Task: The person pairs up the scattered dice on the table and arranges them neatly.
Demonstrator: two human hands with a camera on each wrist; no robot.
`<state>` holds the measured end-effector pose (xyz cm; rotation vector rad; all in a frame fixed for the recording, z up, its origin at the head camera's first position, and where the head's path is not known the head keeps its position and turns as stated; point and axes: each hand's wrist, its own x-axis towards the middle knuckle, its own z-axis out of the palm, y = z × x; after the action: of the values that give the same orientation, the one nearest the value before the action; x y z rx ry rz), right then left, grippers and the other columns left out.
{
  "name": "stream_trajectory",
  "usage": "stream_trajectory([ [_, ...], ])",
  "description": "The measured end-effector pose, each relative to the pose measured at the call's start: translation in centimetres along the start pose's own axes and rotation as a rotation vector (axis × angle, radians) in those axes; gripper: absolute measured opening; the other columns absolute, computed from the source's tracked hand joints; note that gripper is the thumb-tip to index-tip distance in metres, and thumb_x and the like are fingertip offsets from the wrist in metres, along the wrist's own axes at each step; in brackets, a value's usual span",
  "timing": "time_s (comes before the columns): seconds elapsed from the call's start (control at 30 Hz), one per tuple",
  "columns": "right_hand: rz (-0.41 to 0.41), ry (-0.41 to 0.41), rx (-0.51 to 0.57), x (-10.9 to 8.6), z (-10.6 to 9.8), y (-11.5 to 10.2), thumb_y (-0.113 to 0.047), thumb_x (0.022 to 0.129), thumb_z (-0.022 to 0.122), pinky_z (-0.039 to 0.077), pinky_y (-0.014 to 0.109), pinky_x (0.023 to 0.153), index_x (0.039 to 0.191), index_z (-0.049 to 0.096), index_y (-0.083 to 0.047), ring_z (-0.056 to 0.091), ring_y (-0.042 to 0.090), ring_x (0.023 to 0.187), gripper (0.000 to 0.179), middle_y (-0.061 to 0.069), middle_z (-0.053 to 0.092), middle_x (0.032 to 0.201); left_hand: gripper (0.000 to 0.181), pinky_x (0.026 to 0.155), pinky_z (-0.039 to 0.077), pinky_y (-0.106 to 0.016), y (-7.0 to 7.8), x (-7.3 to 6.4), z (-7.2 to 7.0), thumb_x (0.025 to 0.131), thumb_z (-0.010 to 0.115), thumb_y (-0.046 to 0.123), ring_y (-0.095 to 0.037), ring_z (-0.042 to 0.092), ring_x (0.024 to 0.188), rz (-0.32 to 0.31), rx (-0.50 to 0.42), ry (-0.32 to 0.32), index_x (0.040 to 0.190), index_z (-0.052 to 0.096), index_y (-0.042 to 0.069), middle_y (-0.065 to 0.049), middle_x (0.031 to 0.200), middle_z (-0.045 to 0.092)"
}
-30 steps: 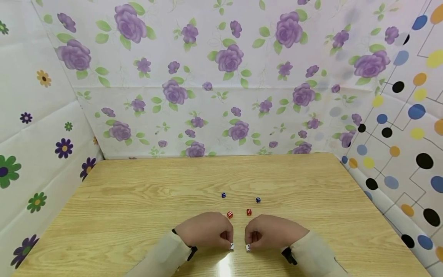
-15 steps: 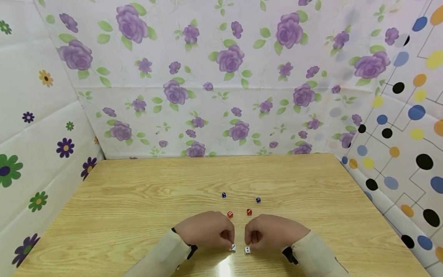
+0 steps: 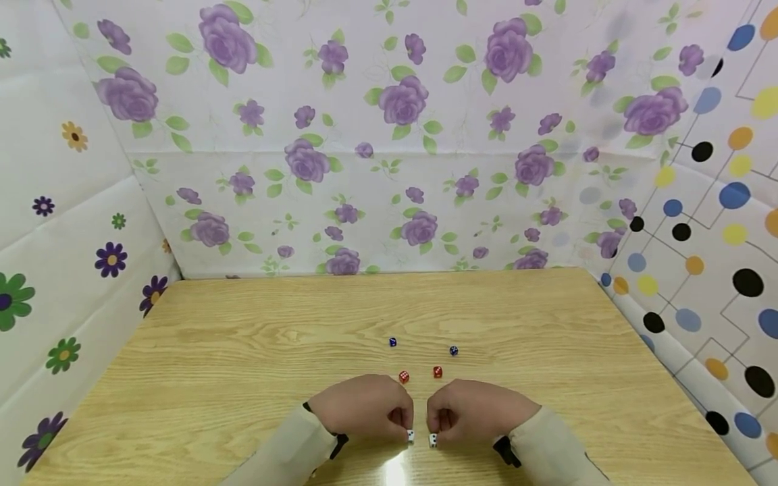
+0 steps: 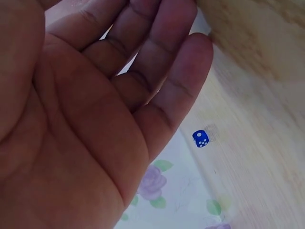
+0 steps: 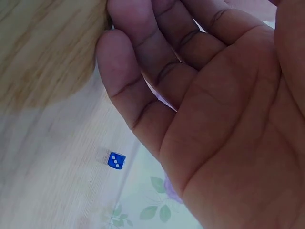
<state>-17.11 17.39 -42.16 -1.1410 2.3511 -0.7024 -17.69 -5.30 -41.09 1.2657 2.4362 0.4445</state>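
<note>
Near the table's front, my left hand [image 3: 367, 408] pinches a white die [image 3: 410, 436] between thumb and fingertips. Facing it, my right hand [image 3: 477, 412] pinches another white die [image 3: 433, 440] the same way. A narrow gap separates the two white dice. Just beyond the hands lie two red dice, one on the left [image 3: 404, 377] and one on the right [image 3: 437, 372]. In the left wrist view the palm and curled fingers show beside a blue die [image 4: 200, 139]. The right wrist view has a blue die [image 5: 116, 161] below the fingers; both pinched dice are hidden in the wrist views.
Farther back on the wooden table [image 3: 255, 337] sit a left blue die [image 3: 392, 342] and a right blue die [image 3: 453, 351]. A flowered sheet [image 3: 365, 202] hangs behind the table, with patterned sheets at both sides.
Both hands have drawn slightly closer together with their white dice, narrowing the gap. The visible faces of the white dice have shifted a little. The red and blue dice have stayed put.
</note>
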Motion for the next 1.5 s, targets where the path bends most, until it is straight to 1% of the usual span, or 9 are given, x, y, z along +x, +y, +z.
stream_trajectory([
  [0.2, 0.004, 0.007, -0.034, 0.05, 0.13, -0.29, -0.017, 0.083, 0.071, 0.046, 0.016, 0.056, 0.079, 0.064, -0.025, 0.049, -0.005, 0.060, 0.012, -0.019, 0.056, 0.070, 0.013, 0.060, 0.043, -0.014, 0.29, 0.22, 0.26, 0.084, 0.071, 0.034, 0.007, 0.051, 0.062, -0.009, 0.006, -0.010, 0.074, 0.065, 0.030, 0.022, 0.067, 0.055],
  [0.33, -0.002, 0.009, -0.047, 0.12, 0.20, -0.59, -0.017, 0.083, 0.072, 0.045, 0.016, 0.055, 0.078, 0.064, -0.025, 0.049, -0.006, 0.059, 0.013, -0.020, 0.055, 0.069, 0.012, 0.060, 0.042, -0.013, 0.42, 0.38, 0.48, 0.084, 0.071, 0.034, 0.008, 0.050, 0.062, 0.009, 0.039, -0.011, 0.074, 0.065, 0.031, 0.023, 0.068, 0.054],
  [0.43, -0.002, 0.007, -0.047, 0.24, 0.27, -0.75, -0.017, 0.083, 0.072, 0.045, 0.015, 0.056, 0.078, 0.064, -0.025, 0.049, -0.006, 0.060, 0.013, -0.020, 0.055, 0.070, 0.011, 0.060, 0.041, -0.011, 0.63, 0.43, 0.65, 0.084, 0.071, 0.032, 0.009, 0.049, 0.062, 0.035, 0.056, -0.002, 0.075, 0.065, 0.031, 0.024, 0.068, 0.053],
  [0.57, 0.023, -0.002, -0.018, 0.32, 0.11, -0.89, -0.018, 0.083, 0.073, 0.045, 0.016, 0.057, 0.079, 0.065, -0.024, 0.050, -0.005, 0.061, 0.011, -0.020, 0.056, 0.070, 0.010, 0.059, 0.041, -0.011, 0.95, 0.44, 0.73, 0.083, 0.072, 0.030, 0.009, 0.049, 0.061, 0.046, 0.049, 0.005, 0.075, 0.066, 0.030, 0.025, 0.068, 0.053],
  [0.77, 0.026, -0.017, 0.011, 0.31, -0.06, -0.75, -0.019, 0.083, 0.073, 0.046, 0.017, 0.058, 0.083, 0.066, -0.024, 0.052, -0.004, 0.062, 0.008, -0.019, 0.058, 0.073, 0.009, 0.059, 0.041, -0.011, 0.96, 0.51, 0.50, 0.083, 0.072, 0.031, 0.010, 0.049, 0.062, 0.047, 0.037, 0.001, 0.076, 0.067, 0.030, 0.025, 0.068, 0.054],
  [1.03, 0.022, -0.012, 0.002, 0.41, 0.21, -0.57, -0.019, 0.083, 0.074, 0.046, 0.017, 0.059, 0.082, 0.064, -0.025, 0.051, -0.005, 0.063, 0.011, -0.020, 0.057, 0.073, 0.009, 0.060, 0.042, -0.011, 0.67, 0.33, 0.36, 0.083, 0.072, 0.031, 0.010, 0.050, 0.063, 0.052, 0.019, -0.001, 0.076, 0.068, 0.031, 0.025, 0.069, 0.055],
  [1.17, -0.007, -0.006, 0.000, 0.43, 0.25, -0.60, -0.018, 0.083, 0.073, 0.046, 0.016, 0.057, 0.083, 0.065, -0.024, 0.050, -0.005, 0.062, 0.010, -0.020, 0.057, 0.073, 0.010, 0.060, 0.042, -0.011, 0.68, 0.37, 0.45, 0.083, 0.073, 0.032, 0.009, 0.050, 0.062, 0.045, 0.017, -0.001, 0.075, 0.067, 0.031, 0.024, 0.068, 0.054],
  [1.33, -0.052, 0.000, -0.007, 0.44, 0.30, -0.67, -0.017, 0.084, 0.071, 0.046, 0.016, 0.057, 0.085, 0.067, -0.021, 0.051, -0.006, 0.063, 0.006, -0.020, 0.058, 0.074, 0.010, 0.060, 0.041, -0.010, 0.72, 0.48, 0.77, 0.082, 0.073, 0.030, 0.009, 0.049, 0.062, 0.052, 0.025, 0.020, 0.074, 0.067, 0.031, 0.025, 0.067, 0.054],
  [1.5, -0.049, 0.005, -0.012, 0.43, 0.36, -0.70, -0.012, 0.084, 0.070, 0.046, 0.016, 0.056, 0.084, 0.066, -0.023, 0.050, -0.006, 0.062, 0.012, -0.020, 0.058, 0.073, 0.012, 0.060, 0.041, -0.012, 0.75, 0.50, 0.77, 0.082, 0.072, 0.027, 0.008, 0.049, 0.061, 0.034, 0.022, 0.019, 0.072, 0.067, 0.031, 0.025, 0.066, 0.054],
])
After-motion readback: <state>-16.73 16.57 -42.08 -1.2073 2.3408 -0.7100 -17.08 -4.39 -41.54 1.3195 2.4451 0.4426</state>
